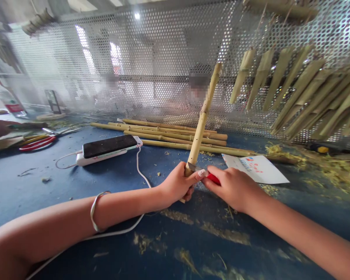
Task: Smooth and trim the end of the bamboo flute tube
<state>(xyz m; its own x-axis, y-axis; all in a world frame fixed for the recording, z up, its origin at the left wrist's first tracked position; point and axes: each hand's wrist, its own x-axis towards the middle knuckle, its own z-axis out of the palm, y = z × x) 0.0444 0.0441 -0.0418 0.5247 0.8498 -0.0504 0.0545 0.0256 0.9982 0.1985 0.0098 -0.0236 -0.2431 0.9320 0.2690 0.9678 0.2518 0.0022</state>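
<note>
A bamboo stick (198,130) stands tilted upright, its top leaning right and away from me. My left hand (179,182) is wrapped round its lower end, with the thumb reaching toward the blade. In my right hand (231,186) is a knife (213,179) with a red handle, mostly covered by my fingers. Its short metal blade lies against the bamboo just above my left hand. The left thumb appears to touch the blade or its base.
Several bamboo sticks (163,136) lie behind my hands. A phone (109,146) rests on a white power bank with a cable. To the right are a printed paper (258,169) and shavings (332,169). Scissors (37,144) lie left. Bamboo pieces (303,93) hang on the perforated screen (151,50).
</note>
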